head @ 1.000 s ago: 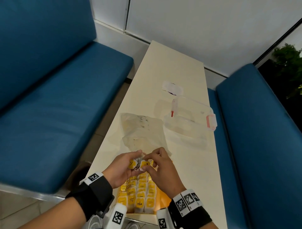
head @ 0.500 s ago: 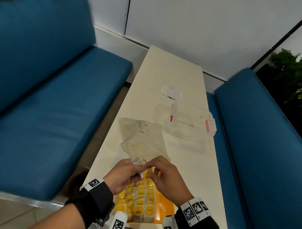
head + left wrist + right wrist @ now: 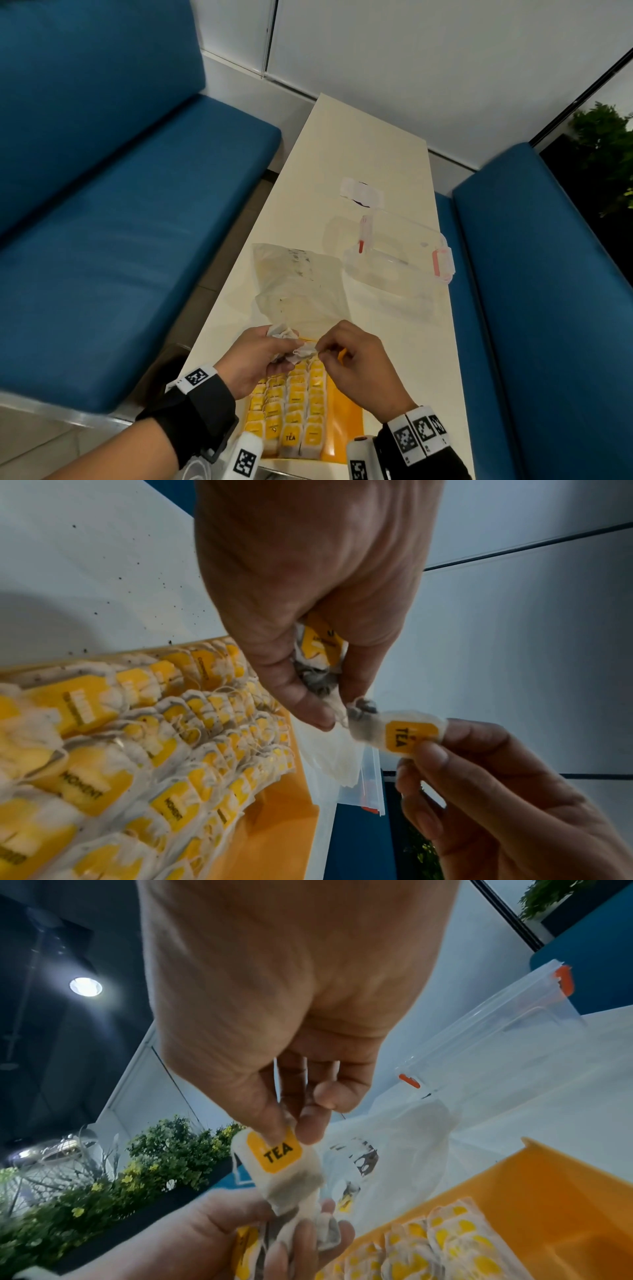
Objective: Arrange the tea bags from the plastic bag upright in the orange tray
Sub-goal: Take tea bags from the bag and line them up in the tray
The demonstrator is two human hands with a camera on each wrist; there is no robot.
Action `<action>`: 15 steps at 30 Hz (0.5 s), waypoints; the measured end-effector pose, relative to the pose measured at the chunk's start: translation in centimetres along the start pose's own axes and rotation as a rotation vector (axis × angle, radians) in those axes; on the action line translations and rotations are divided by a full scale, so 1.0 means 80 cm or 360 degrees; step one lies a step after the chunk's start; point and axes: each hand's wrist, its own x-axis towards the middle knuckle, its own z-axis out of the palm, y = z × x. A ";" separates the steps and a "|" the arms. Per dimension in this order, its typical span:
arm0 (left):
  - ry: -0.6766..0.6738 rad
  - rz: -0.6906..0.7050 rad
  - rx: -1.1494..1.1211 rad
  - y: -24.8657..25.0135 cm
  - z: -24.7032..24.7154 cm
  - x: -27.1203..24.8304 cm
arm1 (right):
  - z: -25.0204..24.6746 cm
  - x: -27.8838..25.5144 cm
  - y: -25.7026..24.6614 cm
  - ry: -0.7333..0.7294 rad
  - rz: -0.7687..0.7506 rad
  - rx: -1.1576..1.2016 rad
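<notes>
Both hands hover over the far end of the orange tray (image 3: 346, 421), which holds several upright tea bags (image 3: 294, 407) with yellow tags in rows. My left hand (image 3: 260, 353) grips a small bunch of tea bags (image 3: 318, 653). My right hand (image 3: 346, 363) pinches one tea bag (image 3: 400, 731) by its yellow "TEA" tag (image 3: 276, 1153), pulling it away from that bunch. The crumpled clear plastic bag (image 3: 301, 291) lies flat on the table just beyond the hands.
The narrow cream table (image 3: 376, 154) runs between two blue benches (image 3: 102, 240) (image 3: 548, 308). A clear lidded container (image 3: 400, 253) with red clips stands at the right edge, with a small white packet (image 3: 359, 192) behind it. The tray's right side (image 3: 565, 1218) holds no bags.
The hands have drawn slightly apart. The right hand has pulled one tea bag out of the bunch that the left hand holds.
</notes>
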 end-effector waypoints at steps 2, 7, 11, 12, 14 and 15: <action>0.0023 0.0033 0.0054 -0.001 -0.008 0.001 | -0.010 0.001 0.002 0.0097 0.0021 0.0030; 0.0160 0.0173 0.0154 0.001 -0.029 0.001 | -0.018 0.000 0.031 -0.0113 0.0220 -0.0247; 0.0284 0.0317 0.0279 -0.002 -0.040 0.000 | -0.021 -0.006 0.046 -0.0101 0.0442 -0.0281; 0.0322 0.0361 0.0316 -0.004 -0.042 0.000 | -0.021 -0.008 0.048 -0.0085 0.0470 -0.0275; 0.0399 0.0440 0.0376 -0.009 -0.045 0.000 | -0.018 -0.011 0.054 -0.0068 0.0500 -0.0273; 0.0437 0.0481 0.0406 -0.011 -0.045 -0.001 | -0.016 -0.012 0.058 -0.0068 0.0503 -0.0291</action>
